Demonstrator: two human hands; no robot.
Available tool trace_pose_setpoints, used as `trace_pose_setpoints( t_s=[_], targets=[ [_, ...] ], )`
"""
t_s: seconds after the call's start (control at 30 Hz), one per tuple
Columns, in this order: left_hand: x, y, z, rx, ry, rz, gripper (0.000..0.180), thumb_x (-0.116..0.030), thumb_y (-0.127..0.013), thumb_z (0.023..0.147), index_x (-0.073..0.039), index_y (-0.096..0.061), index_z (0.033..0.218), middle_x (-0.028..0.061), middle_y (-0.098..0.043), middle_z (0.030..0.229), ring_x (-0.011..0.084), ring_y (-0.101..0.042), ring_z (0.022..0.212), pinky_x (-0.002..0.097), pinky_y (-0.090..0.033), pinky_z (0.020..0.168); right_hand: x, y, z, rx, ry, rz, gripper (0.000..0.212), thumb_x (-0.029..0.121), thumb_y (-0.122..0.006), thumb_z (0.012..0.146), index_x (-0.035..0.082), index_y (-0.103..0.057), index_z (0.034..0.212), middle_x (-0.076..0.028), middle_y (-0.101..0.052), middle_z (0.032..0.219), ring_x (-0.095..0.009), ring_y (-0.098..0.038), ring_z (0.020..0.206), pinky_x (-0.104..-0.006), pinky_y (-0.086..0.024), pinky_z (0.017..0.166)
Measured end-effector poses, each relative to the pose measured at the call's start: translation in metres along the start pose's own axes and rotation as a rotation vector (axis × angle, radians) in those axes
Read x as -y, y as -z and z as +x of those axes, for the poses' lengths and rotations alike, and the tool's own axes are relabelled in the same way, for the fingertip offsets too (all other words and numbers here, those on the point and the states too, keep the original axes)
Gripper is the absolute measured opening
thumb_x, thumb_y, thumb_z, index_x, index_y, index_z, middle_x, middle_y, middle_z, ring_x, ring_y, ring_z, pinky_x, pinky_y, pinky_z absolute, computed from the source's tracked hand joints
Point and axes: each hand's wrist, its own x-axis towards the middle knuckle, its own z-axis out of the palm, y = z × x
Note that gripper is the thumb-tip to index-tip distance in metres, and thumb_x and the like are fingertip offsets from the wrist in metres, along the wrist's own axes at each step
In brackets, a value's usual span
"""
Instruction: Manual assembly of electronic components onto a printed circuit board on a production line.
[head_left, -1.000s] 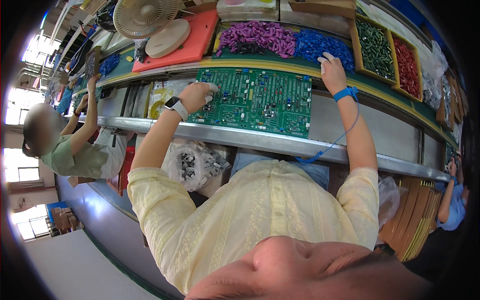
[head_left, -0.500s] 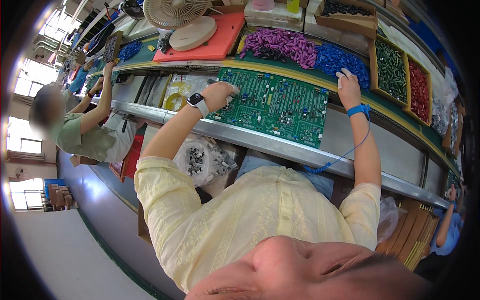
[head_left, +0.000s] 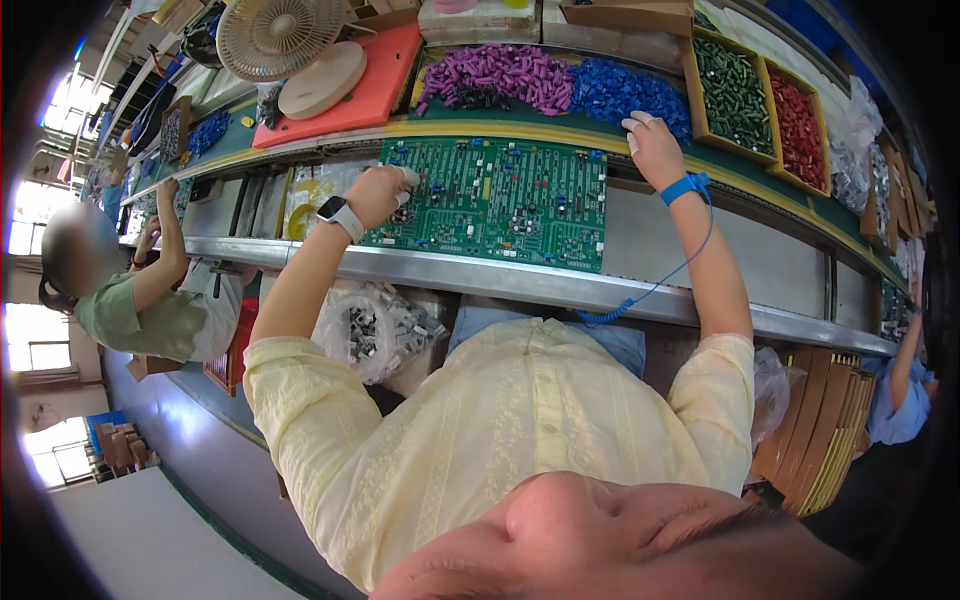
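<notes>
A green circuit board set with many small parts lies across the metal rails in front of me. My left hand is over its left end, fingers bent together and tips in white covers; whatever they pinch is too small to make out. My right hand, also with white-covered fingertips and a blue wrist strap, reaches to the front right edge of a heap of blue parts. Its fingers are curled, and what lies between them is hidden. Left of that heap are purple cylindrical parts.
Boxes of green parts and red parts stand at the right. A fan stands on a red sheet at the back left. Below the rail sits a bag of small parts. A co-worker sits at left.
The whole view has shifted, so the bench appears farther left and higher. My left hand stays at the board and my right at the blue heap. The co-worker's arms at left are lower.
</notes>
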Motion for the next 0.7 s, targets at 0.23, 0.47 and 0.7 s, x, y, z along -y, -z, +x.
trace_pose_setpoints(
  t_s=[0.23,0.47,0.7],
  targets=[
    [-0.0024,0.0,0.0003,-0.019,0.051,-0.046,0.023,-0.003,-0.061,0.074,-0.004,-0.063,0.097,0.0153,-0.065,0.087,0.0278,-0.064,0.08,0.035,-0.05,0.073,0.0014,-0.0005,-0.0018,-0.025,0.008,-0.018,0.022,0.005,-0.053,0.08,0.004,-0.062,0.099,-0.011,-0.058,0.106,-0.029,-0.052,0.095,-0.0375,-0.044,0.086],
    [-0.0069,0.0025,-0.0022,-0.018,0.057,-0.011,0.023,-0.003,-0.062,0.074,-0.004,-0.064,0.097,0.015,-0.065,0.086,0.0263,-0.064,0.08,0.0342,-0.05,0.072,0.0026,-0.0013,-0.0024,-0.039,0.02,-0.024,0.022,0.005,-0.053,0.079,0.004,-0.062,0.1,-0.011,-0.058,0.105,-0.029,-0.052,0.095,-0.0378,-0.044,0.086],
    [-0.0014,-0.0008,-0.0034,-0.033,0.043,-0.025,0.023,-0.004,-0.062,0.074,-0.004,-0.063,0.097,0.0149,-0.065,0.086,0.0263,-0.064,0.08,0.0341,-0.05,0.073,0.0016,-0.0049,-0.0026,-0.06,0.029,-0.025,0.022,0.005,-0.053,0.079,0.005,-0.062,0.099,-0.011,-0.058,0.104,-0.03,-0.052,0.094,-0.0384,-0.045,0.085]
  ],
)
